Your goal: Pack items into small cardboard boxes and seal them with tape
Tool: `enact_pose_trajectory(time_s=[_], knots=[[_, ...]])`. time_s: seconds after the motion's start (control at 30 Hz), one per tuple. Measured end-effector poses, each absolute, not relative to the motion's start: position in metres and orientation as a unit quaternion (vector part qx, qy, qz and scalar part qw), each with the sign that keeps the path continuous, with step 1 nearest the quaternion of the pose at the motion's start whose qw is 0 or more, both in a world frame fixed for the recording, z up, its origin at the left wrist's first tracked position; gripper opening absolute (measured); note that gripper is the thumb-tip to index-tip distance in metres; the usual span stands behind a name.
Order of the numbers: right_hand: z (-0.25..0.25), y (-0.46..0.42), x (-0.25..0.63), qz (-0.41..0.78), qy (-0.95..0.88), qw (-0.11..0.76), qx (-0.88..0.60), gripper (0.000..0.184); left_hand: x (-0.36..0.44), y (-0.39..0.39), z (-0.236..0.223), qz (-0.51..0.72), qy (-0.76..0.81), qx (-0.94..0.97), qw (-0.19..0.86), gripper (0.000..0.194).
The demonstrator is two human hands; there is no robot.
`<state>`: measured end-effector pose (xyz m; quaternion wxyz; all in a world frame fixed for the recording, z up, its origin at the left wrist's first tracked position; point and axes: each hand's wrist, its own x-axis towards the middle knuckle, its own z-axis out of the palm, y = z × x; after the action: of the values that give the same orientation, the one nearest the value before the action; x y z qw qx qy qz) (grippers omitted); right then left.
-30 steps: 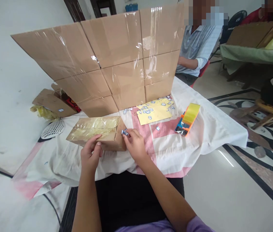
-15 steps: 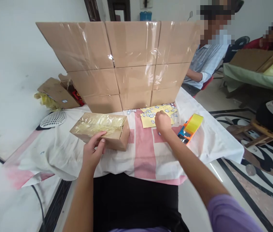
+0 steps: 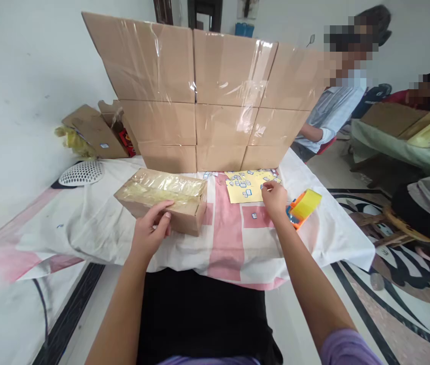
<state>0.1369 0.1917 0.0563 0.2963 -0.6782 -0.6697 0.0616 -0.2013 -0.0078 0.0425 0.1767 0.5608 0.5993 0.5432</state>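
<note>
A taped cardboard box (image 3: 184, 218) lies on the cloth in front of me, yellowish clear tape across its top. My left hand (image 3: 154, 223) grips its near edge, fingers on the top and thumb by the front side. My right hand (image 3: 275, 198) is closed in a pinch at the right edge of a yellow sheet (image 3: 238, 195) scattered with small blue-and-white stickers. A bit of pale blue shows at its fingertips; whether they hold it, I cannot tell. One loose sticker (image 3: 254, 216) lies on a pink patch. Just right of that hand is an orange tape dispenser (image 3: 304, 208) with yellow tape.
A tall wall of stacked, taped cartons (image 3: 222, 91) stands along the back of the table. At the left are an open carton (image 3: 97, 132) and a white perforated object (image 3: 81, 173). A person in a light shirt (image 3: 342, 106) sits beyond the right edge.
My right hand has moved right and slightly nearer to me, uncovering more of the yellow sheet and the loose sticker. My left hand stays at the box. The view has shifted a little.
</note>
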Motion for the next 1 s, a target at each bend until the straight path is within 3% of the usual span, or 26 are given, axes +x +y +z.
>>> enact_pose_trajectory(time_s=[0.17, 0.67, 0.8, 1.0], knots=[[0.043, 0.191, 0.136, 0.104, -0.65, 0.323, -0.68, 0.029, -0.201, -0.011, 0.042, 0.544, 0.589, 0.572, 0.172, 0.03], [0.045, 0.214, 0.109, 0.053, -0.733, 0.264, -0.624, 0.024, -0.197, -0.02, 0.042, 0.538, 0.592, 0.574, 0.176, 0.033], [0.05, 0.229, 0.101, 0.052, -0.752, 0.258, -0.604, 0.032, -0.199, -0.018, 0.042, 0.53, 0.595, 0.582, 0.162, 0.032], [0.041, 0.25, 0.095, 0.062, -0.784, 0.234, -0.572, 0.022, -0.202, -0.018, 0.02, 0.537, 0.615, 0.569, 0.098, 0.029]])
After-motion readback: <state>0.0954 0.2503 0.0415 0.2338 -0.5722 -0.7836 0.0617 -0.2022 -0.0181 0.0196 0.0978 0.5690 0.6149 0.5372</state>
